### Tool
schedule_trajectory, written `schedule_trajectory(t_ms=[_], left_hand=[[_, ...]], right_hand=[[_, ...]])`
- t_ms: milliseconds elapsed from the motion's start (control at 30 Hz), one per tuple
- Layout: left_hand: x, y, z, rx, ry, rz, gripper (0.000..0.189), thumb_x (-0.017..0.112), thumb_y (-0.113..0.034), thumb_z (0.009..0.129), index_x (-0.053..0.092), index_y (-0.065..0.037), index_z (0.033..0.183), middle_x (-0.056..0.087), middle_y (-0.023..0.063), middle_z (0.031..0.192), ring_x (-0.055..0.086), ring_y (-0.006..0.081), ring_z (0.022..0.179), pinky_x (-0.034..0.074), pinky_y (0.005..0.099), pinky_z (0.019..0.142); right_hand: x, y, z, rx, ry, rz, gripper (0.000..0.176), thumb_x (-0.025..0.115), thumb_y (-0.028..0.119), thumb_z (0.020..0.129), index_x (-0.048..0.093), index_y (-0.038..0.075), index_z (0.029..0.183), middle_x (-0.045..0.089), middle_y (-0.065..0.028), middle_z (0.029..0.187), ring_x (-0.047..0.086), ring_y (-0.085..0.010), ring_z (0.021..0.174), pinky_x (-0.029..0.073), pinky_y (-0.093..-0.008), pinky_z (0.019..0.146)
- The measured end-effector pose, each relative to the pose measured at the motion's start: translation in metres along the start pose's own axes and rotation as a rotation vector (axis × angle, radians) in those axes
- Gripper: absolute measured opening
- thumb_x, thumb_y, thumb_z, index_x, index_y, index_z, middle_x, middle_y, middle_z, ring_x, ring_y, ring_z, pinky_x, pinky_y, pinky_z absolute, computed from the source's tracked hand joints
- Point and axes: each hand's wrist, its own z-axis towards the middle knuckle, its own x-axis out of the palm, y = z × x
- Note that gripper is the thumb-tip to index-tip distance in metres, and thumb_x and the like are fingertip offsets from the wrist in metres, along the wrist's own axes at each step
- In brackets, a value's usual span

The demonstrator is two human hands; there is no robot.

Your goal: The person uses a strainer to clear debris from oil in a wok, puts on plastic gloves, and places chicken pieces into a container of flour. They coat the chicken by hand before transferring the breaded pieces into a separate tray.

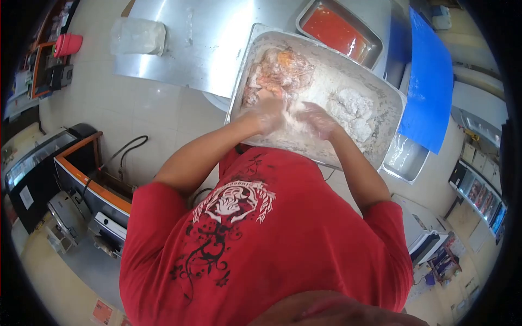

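Both my hands are inside a large metal tray dusted with white flour, and both seem to wear thin clear gloves. My left hand is beside a heap of raw, partly floured meat at the tray's left, its fingers smeared by motion. Facing it, my right hand reaches in over the flour, also blurred. White powder shows between the two hands. I cannot tell whether either holds anything. A heavily floured clump lies to the right of my right hand.
Behind the large tray, a smaller metal pan holds orange-red liquid. A clear plastic bag of pale contents lies on the steel table. A blue sheet partly covers another metal pan at right.
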Motion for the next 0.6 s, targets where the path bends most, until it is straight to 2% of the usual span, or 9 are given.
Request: schedule_trajectory(t_ms=[33,67,100,167,200,300,400,500,600], left_hand=[[-0.036,-0.010,-0.006,0.092,-0.061,0.048,0.027,0.067,-0.024,0.083,0.070,0.002,0.092,0.069,0.0233,0.091,0.069,0.0355,0.086,0.054,0.0461,0.082],[-0.059,-0.017,-0.012,0.182,-0.113,0.089,0.028,0.066,-0.024,0.086,0.068,0.002,0.095,0.069,0.0221,0.091,0.068,0.0340,0.083,0.054,0.0459,0.081],[-0.058,-0.004,-0.008,0.283,-0.337,0.043,0.028,0.063,-0.024,0.089,0.068,0.002,0.095,0.069,0.0215,0.092,0.068,0.0318,0.083,0.054,0.0455,0.082],[-0.075,0.001,0.023,0.157,-0.379,0.139,0.032,0.058,-0.027,0.094,0.068,0.003,0.095,0.069,0.0217,0.092,0.068,0.0310,0.087,0.054,0.0452,0.085],[-0.100,-0.018,0.034,-0.073,-0.191,0.279,0.036,0.054,-0.029,0.096,0.068,0.004,0.097,0.069,0.0225,0.091,0.068,0.0323,0.090,0.053,0.0452,0.087],[-0.076,0.002,0.078,-0.014,-0.316,0.094,0.046,0.049,-0.036,0.098,0.069,0.006,0.101,0.069,0.0253,0.093,0.068,0.0357,0.094,0.052,0.0454,0.090],[-0.072,0.009,0.118,-0.158,-0.127,0.104,0.055,0.046,-0.042,0.099,0.062,0.006,0.121,0.067,0.0287,0.108,0.066,0.0384,0.100,0.051,0.0456,0.093],[-0.062,0.029,0.133,0.035,-0.217,0.074,0.064,0.046,-0.051,0.097,0.059,0.004,0.126,0.063,0.0251,0.125,0.063,0.0357,0.113,0.046,0.0466,0.098],[-0.054,0.017,0.124,-0.069,0.034,-0.287,0.071,0.047,-0.056,0.098,0.046,-0.001,0.142,0.051,0.0208,0.143,0.055,0.0288,0.125,0.045,0.0423,0.102]], right_hand=[[-0.006,0.008,-0.001,-0.068,0.057,0.098,0.067,0.067,0.025,0.087,0.045,-0.007,0.141,0.058,-0.0226,0.134,0.056,-0.0305,0.123,0.043,-0.0396,0.103],[-0.012,0.013,0.003,-0.106,-0.022,0.063,0.066,0.066,0.027,0.087,0.046,-0.006,0.141,0.058,-0.0222,0.135,0.055,-0.0306,0.123,0.042,-0.0395,0.104],[-0.020,0.017,0.012,-0.133,-0.100,0.030,0.065,0.065,0.029,0.088,0.046,-0.005,0.141,0.057,-0.0217,0.136,0.055,-0.0306,0.124,0.041,-0.0394,0.105],[-0.044,0.019,0.032,-0.222,-0.261,-0.204,0.063,0.062,0.035,0.090,0.051,-0.004,0.137,0.058,-0.0209,0.136,0.055,-0.0315,0.124,0.040,-0.0399,0.106],[-0.063,0.016,0.042,-0.277,-0.340,-0.401,0.061,0.061,0.040,0.091,0.054,-0.004,0.134,0.059,-0.0205,0.135,0.055,-0.0322,0.125,0.040,-0.0404,0.106],[-0.098,0.000,0.081,-0.157,-0.602,-0.371,0.060,0.059,0.045,0.092,0.060,-0.005,0.124,0.063,-0.0205,0.125,0.057,-0.0338,0.118,0.044,-0.0413,0.100],[-0.080,0.012,0.096,-0.069,-0.523,-0.073,0.059,0.057,0.049,0.093,0.062,-0.004,0.119,0.064,-0.0207,0.116,0.058,-0.0340,0.109,0.046,-0.0408,0.092],[-0.064,-0.005,0.145,-0.229,-0.571,0.123,0.057,0.058,0.051,0.092,0.065,0.000,0.115,0.065,-0.0183,0.108,0.058,-0.0312,0.102,0.044,-0.0397,0.088],[-0.085,-0.016,0.140,-0.296,-0.335,0.068,0.061,0.056,0.053,0.094,0.063,-0.001,0.120,0.064,-0.0202,0.115,0.058,-0.0310,0.109,0.044,-0.0386,0.095]])
